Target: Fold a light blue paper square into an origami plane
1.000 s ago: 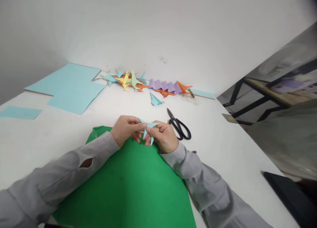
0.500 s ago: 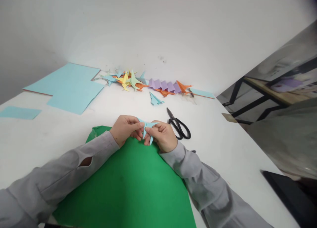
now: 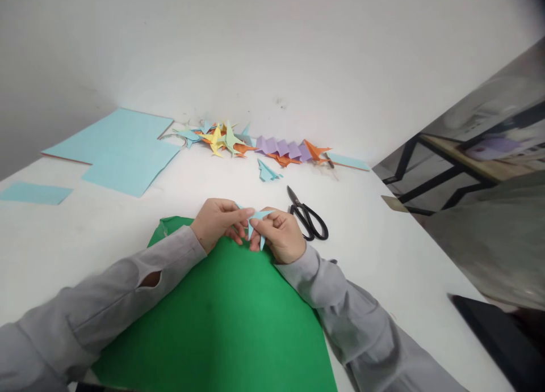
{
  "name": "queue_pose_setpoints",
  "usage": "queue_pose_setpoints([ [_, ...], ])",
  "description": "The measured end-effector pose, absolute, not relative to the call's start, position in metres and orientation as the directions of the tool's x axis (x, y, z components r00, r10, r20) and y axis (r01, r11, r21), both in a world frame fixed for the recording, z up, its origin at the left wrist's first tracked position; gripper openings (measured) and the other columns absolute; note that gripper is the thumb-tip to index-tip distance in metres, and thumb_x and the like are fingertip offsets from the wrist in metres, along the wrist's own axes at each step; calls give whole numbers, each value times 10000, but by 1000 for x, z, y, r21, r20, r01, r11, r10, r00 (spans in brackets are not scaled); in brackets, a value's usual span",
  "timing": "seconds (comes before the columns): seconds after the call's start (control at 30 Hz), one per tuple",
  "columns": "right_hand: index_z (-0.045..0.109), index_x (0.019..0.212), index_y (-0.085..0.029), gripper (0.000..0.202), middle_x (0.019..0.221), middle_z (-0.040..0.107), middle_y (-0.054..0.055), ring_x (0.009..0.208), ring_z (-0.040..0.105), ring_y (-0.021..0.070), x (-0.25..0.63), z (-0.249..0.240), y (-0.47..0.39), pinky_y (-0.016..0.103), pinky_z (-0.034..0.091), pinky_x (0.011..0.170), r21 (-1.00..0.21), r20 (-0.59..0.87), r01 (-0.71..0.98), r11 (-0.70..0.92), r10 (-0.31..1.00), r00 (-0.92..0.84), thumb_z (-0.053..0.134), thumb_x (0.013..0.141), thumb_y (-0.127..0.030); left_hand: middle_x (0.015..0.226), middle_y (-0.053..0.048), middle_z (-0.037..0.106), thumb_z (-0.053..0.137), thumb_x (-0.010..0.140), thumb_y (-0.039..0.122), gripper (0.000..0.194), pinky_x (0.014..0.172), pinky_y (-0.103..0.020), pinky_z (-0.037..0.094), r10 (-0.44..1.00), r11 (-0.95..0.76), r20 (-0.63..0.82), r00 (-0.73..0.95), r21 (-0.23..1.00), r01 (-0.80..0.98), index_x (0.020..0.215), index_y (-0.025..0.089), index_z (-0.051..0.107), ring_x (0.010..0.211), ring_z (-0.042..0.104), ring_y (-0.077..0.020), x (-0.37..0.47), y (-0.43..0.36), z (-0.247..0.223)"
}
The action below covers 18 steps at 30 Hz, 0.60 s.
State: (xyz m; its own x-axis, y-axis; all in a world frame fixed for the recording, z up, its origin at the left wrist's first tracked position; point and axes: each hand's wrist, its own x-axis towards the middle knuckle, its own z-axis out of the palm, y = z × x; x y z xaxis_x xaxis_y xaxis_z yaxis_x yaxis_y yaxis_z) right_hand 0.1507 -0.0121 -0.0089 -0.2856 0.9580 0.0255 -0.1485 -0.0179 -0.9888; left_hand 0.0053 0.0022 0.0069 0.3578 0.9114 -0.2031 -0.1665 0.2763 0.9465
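Note:
A small light blue folded paper figure (image 3: 262,215) with pointed tips is pinched between both hands. My left hand (image 3: 219,220) closes on its left side, the thumb lying across the middle of the folds. From the right, my right hand (image 3: 281,233) grips it between thumb and fingers, and two narrow points hang below. Part of the figure is hidden behind the fingers. Both hands are above the far edge of a green sheet (image 3: 217,324). Black-handled scissors (image 3: 307,213) lie just beyond my right hand.
Along the wall lie several colored folded paper figures (image 3: 217,138) and a purple pleated strip (image 3: 283,147). A light blue folded piece (image 3: 268,171) rests before them. Light blue sheets (image 3: 128,154) are at the left, with a smaller piece (image 3: 36,193). A black flat object (image 3: 489,329) sits at the right edge.
My left thumb has slid slightly to the right over the folded paper figure, covering more of its middle. The figure's hanging points have shifted a little. Both hands keep their hold.

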Motion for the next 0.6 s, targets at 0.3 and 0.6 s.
queue_pose_setpoints([
  [0.3, 541, 635, -152, 238, 443, 613, -7, 312, 520, 109, 149, -11, -14, 204, 418, 321, -986, 41, -165, -7, 958, -283, 683, 655, -343, 384, 7, 541, 743, 540, 335, 302, 345, -199, 419, 920, 248, -177, 351, 953, -171, 523, 102, 552, 331, 490, -84, 6, 1, 9],
  [0.6, 552, 535, -141, 253, 387, 590, 6, 278, 481, 98, 150, -10, -12, 202, 393, 310, -975, 2, -213, -62, 957, -289, 684, 650, -324, 410, -10, 541, 661, 654, 339, 300, 353, -211, 438, 917, 262, -181, 357, 945, -194, 518, 89, 567, 350, 505, -93, 5, 3, 8],
])
